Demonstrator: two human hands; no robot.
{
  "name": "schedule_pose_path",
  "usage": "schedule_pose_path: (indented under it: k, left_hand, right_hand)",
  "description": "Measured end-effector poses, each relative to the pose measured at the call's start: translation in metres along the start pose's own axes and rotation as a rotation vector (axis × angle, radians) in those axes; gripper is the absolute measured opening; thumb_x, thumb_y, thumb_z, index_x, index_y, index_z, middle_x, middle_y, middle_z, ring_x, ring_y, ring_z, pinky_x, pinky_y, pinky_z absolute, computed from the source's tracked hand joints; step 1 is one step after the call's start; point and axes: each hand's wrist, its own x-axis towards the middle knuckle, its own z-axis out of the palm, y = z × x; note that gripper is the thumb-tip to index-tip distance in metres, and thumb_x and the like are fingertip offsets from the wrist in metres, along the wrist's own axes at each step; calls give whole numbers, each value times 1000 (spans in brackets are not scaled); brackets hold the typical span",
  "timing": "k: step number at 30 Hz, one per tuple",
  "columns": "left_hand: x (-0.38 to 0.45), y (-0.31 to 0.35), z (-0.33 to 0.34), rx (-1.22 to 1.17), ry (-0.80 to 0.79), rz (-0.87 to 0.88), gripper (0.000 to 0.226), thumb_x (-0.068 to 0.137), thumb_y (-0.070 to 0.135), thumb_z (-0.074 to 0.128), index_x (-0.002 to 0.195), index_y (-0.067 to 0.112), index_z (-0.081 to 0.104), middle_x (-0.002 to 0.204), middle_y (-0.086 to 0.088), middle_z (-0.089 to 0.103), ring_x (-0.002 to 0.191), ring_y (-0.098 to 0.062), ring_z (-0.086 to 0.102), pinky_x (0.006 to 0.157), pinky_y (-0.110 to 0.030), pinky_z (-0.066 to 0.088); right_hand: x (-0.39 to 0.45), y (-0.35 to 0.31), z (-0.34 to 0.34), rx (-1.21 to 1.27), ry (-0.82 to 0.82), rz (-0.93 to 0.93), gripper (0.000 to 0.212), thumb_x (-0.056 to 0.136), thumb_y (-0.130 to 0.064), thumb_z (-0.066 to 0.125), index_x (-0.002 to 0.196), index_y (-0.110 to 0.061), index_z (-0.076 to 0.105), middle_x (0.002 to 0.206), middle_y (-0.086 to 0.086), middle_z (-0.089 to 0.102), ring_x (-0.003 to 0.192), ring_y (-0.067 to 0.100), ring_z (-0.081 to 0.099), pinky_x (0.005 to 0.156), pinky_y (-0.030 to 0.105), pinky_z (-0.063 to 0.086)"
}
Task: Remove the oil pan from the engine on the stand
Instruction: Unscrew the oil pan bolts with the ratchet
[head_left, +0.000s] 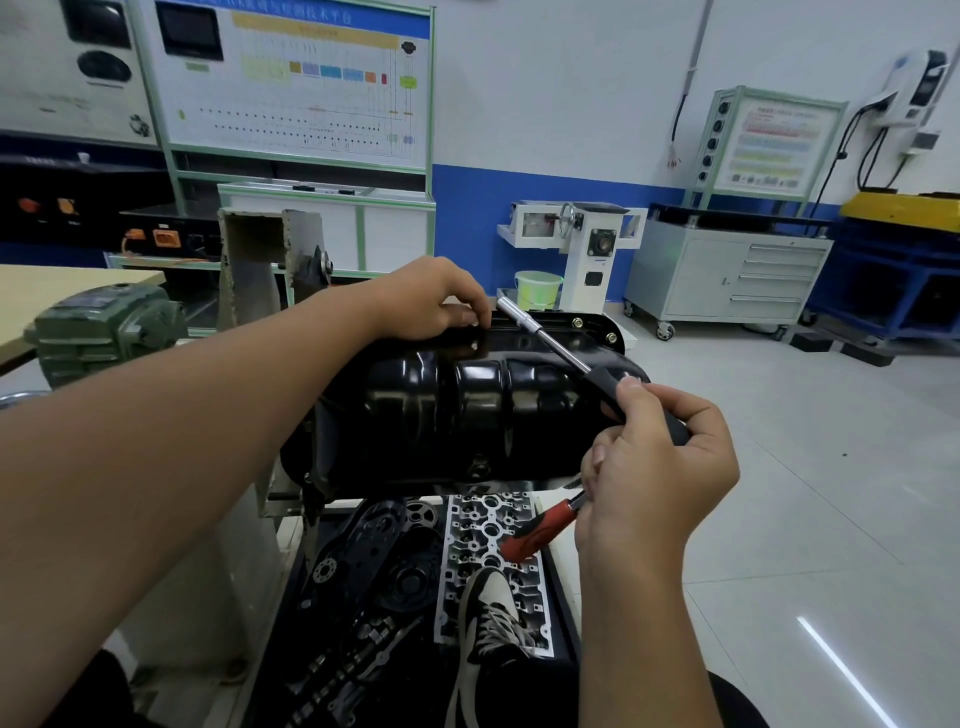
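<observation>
The glossy black oil pan (467, 410) sits on top of the upturned engine on the stand, its ribbed belly facing up and its flange running along the far edge. The left hand (434, 301) reaches over to that far flange at the pan's left end, fingers curled down with the fingertips (470, 319) touching the rim; whether they pinch a bolt there is too small to make out. The right hand (657, 467) hovers at the pan's near right corner, fingers wrapped around the black handle of a socket driver (561, 351). Its chrome shaft slants up and away across the pan, the socket end lying just beside the left fingertips above the far flange. Two brass-coloured bolts (577, 323) stand in the flange toward the far right corner.

Below the engine, a tray holds a cylinder head (483, 525), a black timing cover (374, 545) and a red-handled tool (540, 530), partly hidden by the right hand. A sneaker (493, 618) rests on the tray's near part. The engine block itself is mostly hidden beneath the pan and the left forearm.
</observation>
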Motion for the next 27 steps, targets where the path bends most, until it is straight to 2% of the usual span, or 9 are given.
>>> schedule_pose_path:
  k: [3,7,11,14,16,19,24,27]
  left_hand:
    - [-1,0,-1,-26,0,-9,17,97,7,67,107,17,77,99,15,70,105,-12,64,104,-39,48]
    - [0,1,-1,48,-71,3,23,99,8,65,114,20,78,114,5,74,113,-17,64,106,-39,47]
    - [3,2,-1,166,-55,23,19,96,11,69,110,20,78,107,4,73,107,-21,64,98,-39,48]
    - [0,4,-2,189,10,31,17,92,15,75,109,19,77,96,8,65,100,-22,61,90,-37,47]
    - [-3,3,-1,153,22,22,19,93,18,74,113,20,76,100,4,69,100,-21,61,91,-41,49]
    - [-5,0,0,78,-9,-23,22,98,21,69,118,24,77,113,1,74,109,-21,63,98,-40,48]
    - [-5,3,-1,49,25,-18,17,94,13,74,109,14,79,115,1,74,111,-18,65,104,-43,47]
    - [-11,6,-5,18,27,-10,7,94,13,74,96,17,79,116,5,69,110,-13,63,106,-42,47]
  right_hand:
    - [-2,0,2,4,-1,13,18,85,-5,75,76,-15,62,54,2,51,37,18,35,40,22,32]
    - [-5,-1,6,11,-5,29,19,85,-5,75,75,-15,63,57,3,53,38,18,36,41,22,32]
    - [-7,0,10,10,1,43,15,85,-3,75,80,-11,63,58,4,53,38,18,37,41,22,33]
    - [-11,1,14,18,-3,53,16,85,-3,75,80,-11,63,59,6,53,38,18,37,40,23,32]
    - [-13,1,16,16,-6,59,17,85,-3,75,79,-12,63,58,5,53,38,18,37,40,23,32]
    - [-14,0,16,25,-5,70,16,86,-3,75,80,-12,63,59,6,53,38,18,37,40,22,32]
    - [-12,-1,16,47,16,80,16,86,-2,74,80,-11,61,60,5,53,38,16,35,40,22,30]
    - [-11,-1,14,44,17,74,15,86,-2,73,81,-10,61,57,3,53,38,17,35,40,22,30]
